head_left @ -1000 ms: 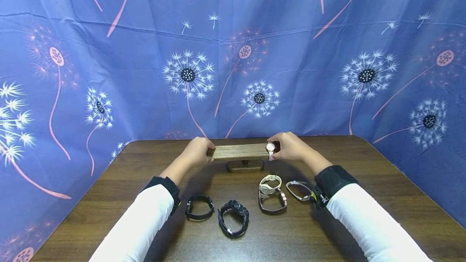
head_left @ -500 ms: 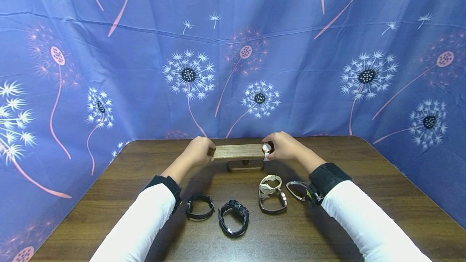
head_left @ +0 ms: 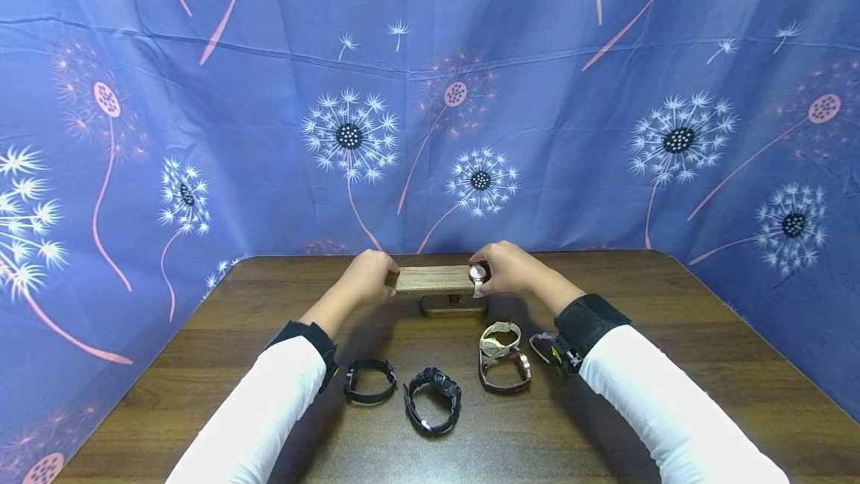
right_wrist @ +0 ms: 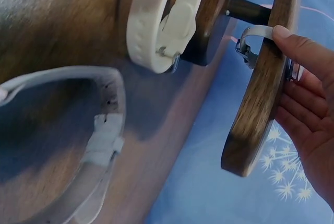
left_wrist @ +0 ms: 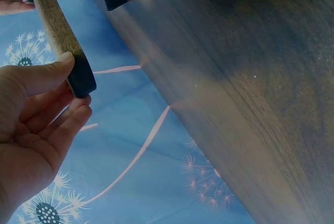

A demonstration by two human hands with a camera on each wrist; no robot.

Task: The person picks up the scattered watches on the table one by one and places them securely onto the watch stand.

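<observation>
A wooden watch stand's horizontal bar (head_left: 432,279) sits raised over its base (head_left: 437,309). My left hand (head_left: 366,278) grips the bar's left end, and in the left wrist view the thumb lies on one side with fingertips on the other. Around the bar loops a small white-strapped wristwatch (head_left: 478,274). My right hand (head_left: 510,269) pinches this watch, its thumb on the white strap (right_wrist: 258,31) in the right wrist view. There, the bar's right end (right_wrist: 245,140) sticks out past the watch.
Several watches lie on the wooden table (head_left: 222,364): a slim black one (head_left: 369,398), a chunky black one (head_left: 435,429), a cream one (head_left: 496,347) touching a dark-strapped one (head_left: 502,388). A pale-strapped watch (head_left: 537,349) is partly hidden by the right wrist. A patterned blue cloth (head_left: 269,170) hangs behind.
My right hand and the white-strapped watch have moved left along the bar. My left hand keeps its grip on the left end. The right cuff now covers more of the pale-strapped watch.
</observation>
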